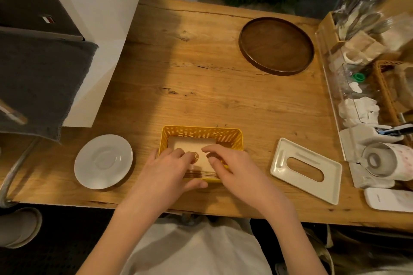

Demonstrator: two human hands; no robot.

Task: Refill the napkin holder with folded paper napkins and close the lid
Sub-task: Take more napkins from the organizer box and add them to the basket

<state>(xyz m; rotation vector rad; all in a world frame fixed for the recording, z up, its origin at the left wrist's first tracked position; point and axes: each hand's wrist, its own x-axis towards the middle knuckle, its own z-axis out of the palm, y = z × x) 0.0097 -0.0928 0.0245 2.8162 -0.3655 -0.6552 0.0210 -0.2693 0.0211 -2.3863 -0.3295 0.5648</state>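
— Both forearms reach in from the near edge of the wooden table; the left hand lies on the near left corner of the yellow basket, its thumb curled along the outside of the front wall; the right hand rests on the near right side, fingers spread flat.

— Holding anything?

— Neither is gripping, as far as I can judge; both lie loosely spread with fingertips pressing down on the stack of napkins inside the basket; whether a finger pinches an edge underneath, I cannot tell.

— And the lid?

— Off; the white lid with its oval slot lies flat on the table to the right of the basket, apart from it, turned at an angle; a white saucer sits to the left, and a round dark tray lies far back on the right.

— So what could spoil it?

— The stack looks pushed toward the near wall, with bare floor showing behind; if it stays skewed or stands proud of the rim, the lid may rock or catch a corner and crumple the top sheet; uneven pressing could fan the folds; the basket is light, so a shove may slide it toward the table edge; reaching for the lid carelessly might knock the clutter on the right.
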